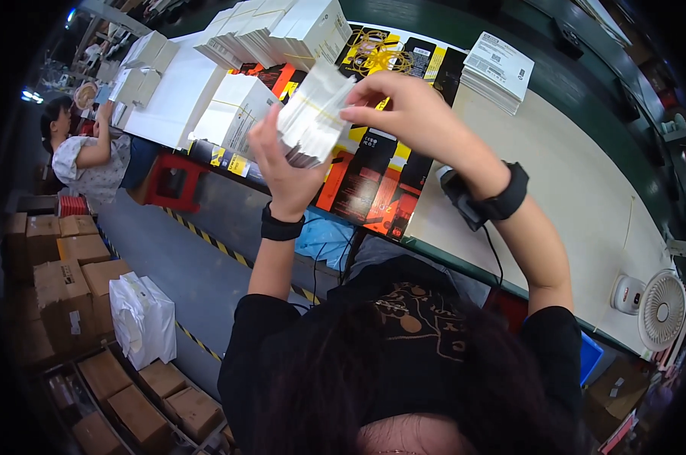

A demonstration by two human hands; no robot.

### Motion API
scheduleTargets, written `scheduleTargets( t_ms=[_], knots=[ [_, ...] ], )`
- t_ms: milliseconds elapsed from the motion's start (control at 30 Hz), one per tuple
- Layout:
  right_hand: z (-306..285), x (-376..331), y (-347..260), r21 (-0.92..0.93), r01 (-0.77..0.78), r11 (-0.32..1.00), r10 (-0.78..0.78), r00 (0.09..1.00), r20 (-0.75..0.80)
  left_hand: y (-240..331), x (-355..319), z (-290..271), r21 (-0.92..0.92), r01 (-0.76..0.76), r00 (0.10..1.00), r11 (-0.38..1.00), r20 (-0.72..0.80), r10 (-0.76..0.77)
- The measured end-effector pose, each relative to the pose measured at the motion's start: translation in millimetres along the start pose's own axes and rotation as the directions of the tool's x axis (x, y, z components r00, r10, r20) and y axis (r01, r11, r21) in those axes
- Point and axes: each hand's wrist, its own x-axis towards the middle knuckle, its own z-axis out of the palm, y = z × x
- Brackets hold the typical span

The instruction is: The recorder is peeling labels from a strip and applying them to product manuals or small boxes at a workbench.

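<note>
My left hand (286, 163) is wrapped around the lower end of a stack of white printed leaflets (312, 106), holding it tilted above the table. A thin yellowish rubber band (321, 111) runs across the stack's middle. At the stack's right edge my right hand (403, 114) pinches thumb and fingers together where the band comes round; its exact grip is partly hidden. Underneath lie flat black, red and yellow printed sheets (358, 189). A heap of yellow rubber bands (377, 57) rests on them, beyond my hands.
Banded white stacks (305, 30) stand at the back left, another (233, 114) nearer. A separate white stack (498, 68) sits on the table (555, 182) at right. A small fan (661, 309) stands at the far right. Cartons (62, 296) line the left floor; a person (92, 155) sits beyond.
</note>
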Motion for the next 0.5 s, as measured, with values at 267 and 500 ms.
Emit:
scheduleTargets(
  t_ms=[267,500],
  knots=[
    [7,-2,6,-0.055,-0.250,0.967,0.246,0.967,-0.072,23,27,5,-0.061,-0.208,0.950,0.976,0.225,0.216],
    [13,-4,48,0.336,-0.292,0.895,0.313,0.950,-0.007,16,37,9,-0.040,-0.317,0.847,0.948,0.437,0.301]
  ],
)
